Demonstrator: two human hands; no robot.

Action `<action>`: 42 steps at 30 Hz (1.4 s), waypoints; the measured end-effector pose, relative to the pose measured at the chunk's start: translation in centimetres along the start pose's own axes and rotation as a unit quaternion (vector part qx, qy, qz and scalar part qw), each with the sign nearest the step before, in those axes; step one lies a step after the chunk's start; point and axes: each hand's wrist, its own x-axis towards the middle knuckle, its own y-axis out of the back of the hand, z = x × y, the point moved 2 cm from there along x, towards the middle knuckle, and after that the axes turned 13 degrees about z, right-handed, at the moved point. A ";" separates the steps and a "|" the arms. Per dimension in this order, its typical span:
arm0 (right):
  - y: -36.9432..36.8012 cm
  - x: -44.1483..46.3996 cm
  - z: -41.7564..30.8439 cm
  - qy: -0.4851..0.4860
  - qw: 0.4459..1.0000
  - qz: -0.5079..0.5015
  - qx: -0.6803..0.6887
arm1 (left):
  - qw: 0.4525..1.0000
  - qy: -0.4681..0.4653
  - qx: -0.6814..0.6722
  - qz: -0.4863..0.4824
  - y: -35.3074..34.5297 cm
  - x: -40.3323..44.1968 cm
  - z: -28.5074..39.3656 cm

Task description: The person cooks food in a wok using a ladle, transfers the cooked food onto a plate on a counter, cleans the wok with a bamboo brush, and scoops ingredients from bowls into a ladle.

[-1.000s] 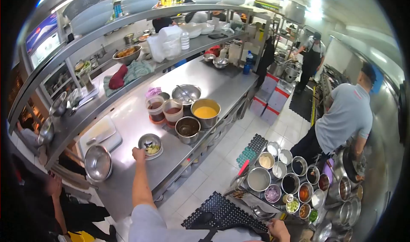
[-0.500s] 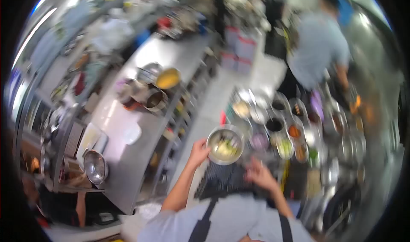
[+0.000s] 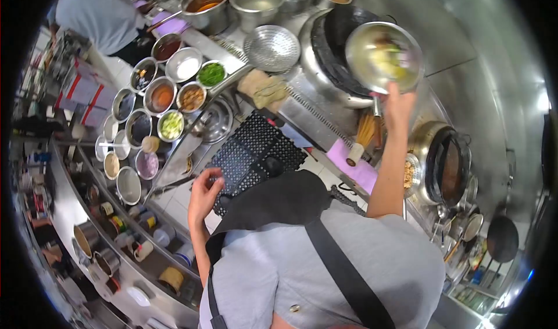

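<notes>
My right hand [image 3: 398,111] grips the near rim of a metal bowl [image 3: 383,79]. Blurred yellow-green and pale chopped pieces [image 3: 392,60] lie inside it. The bowl is held over the right side of a dark wok [image 3: 334,44] on the stove, hiding part of that wok. A bamboo brush [image 3: 365,130] rests on the stove edge below my right hand. My left hand [image 3: 204,189] is raised away from the bowl, fingers loosely bent and apart with nothing in them. Nearest to it are a black perforated floor mat [image 3: 250,152] and several ingredient bowls.
At the left, metal bowls hold chopped greens [image 3: 211,73], sauces and a white powder [image 3: 188,67]. A perforated strainer [image 3: 272,48] sits left of the wok. A second wok [image 3: 452,163] stands at the right. Another person [image 3: 96,15] is at the upper left.
The bowl has passed from my left hand to my right and is now above the stove. My view has turned right, from the aisle toward the woks. My left hand has let go.
</notes>
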 end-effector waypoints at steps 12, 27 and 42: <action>4.5 14.0 9.2 0.467 0.767 0.156 -0.412 | 0.968 -0.070 0.238 0.042 0.1 0.3 3.3; -19.0 -17.2 9.7 -0.215 0.859 -0.452 -0.110 | 0.982 -0.086 -0.006 0.167 10.2 -7.8 -2.2; -26.9 -53.3 9.0 0.046 0.367 -0.907 -0.201 | 0.433 0.170 -0.462 0.755 28.2 -49.0 -28.7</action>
